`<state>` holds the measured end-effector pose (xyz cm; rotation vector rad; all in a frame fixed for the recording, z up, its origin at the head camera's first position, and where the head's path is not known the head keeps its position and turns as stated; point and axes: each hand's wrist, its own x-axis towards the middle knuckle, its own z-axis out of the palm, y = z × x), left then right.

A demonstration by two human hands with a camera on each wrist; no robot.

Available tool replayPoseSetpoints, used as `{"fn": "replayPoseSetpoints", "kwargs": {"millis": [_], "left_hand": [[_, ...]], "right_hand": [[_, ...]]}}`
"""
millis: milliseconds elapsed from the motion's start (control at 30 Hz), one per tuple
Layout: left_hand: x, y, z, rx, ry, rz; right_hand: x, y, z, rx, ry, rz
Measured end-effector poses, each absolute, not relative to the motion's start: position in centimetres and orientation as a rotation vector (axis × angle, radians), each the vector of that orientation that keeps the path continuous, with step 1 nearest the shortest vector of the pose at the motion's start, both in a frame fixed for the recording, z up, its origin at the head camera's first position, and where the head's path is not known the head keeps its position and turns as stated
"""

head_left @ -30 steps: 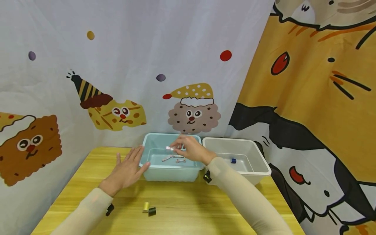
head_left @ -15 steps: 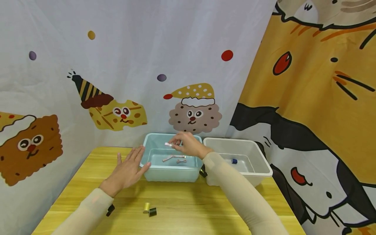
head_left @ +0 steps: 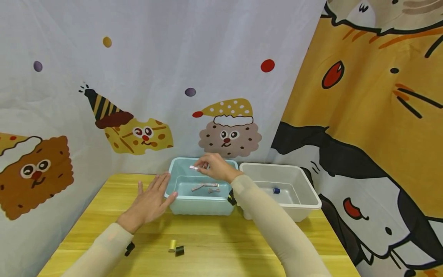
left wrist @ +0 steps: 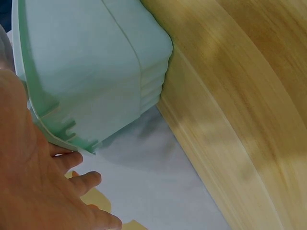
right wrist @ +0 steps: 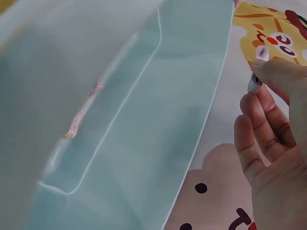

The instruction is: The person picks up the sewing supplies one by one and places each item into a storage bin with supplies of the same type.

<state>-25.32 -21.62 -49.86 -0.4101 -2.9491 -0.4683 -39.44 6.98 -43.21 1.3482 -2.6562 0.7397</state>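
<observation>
My right hand is raised over the light blue bin, pinching a small bundled measuring tape between thumb and fingers. In the right wrist view this pinkish-white tape is tied narrow at the middle, with looped ends. Several similar bundled measuring tapes lie on the bin's floor; one of these tapes shows printed marks. My left hand rests with extended fingers at the bin's left rim. From the left wrist, its fingers appear beside the bin's corner.
A white bin stands right beside the blue one, with a dark blue thread spool inside. On the wooden table nearer me stand a yellow spool and a dark green spool. A printed curtain hangs behind.
My right hand has moved up and to the left over the blue bin, still pinching the measuring tape. My left hand has stayed at the rim.
</observation>
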Motion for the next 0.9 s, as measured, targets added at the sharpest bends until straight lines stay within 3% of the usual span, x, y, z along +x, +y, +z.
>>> {"fn": "replayPoseSetpoints", "kwargs": {"millis": [900], "left_hand": [[-25.5, -21.8, -50.0, -0.424, -2.950, -0.446]], "right_hand": [[-42.3, 3.6, -43.3, 1.221, -2.742, 0.731]]}}
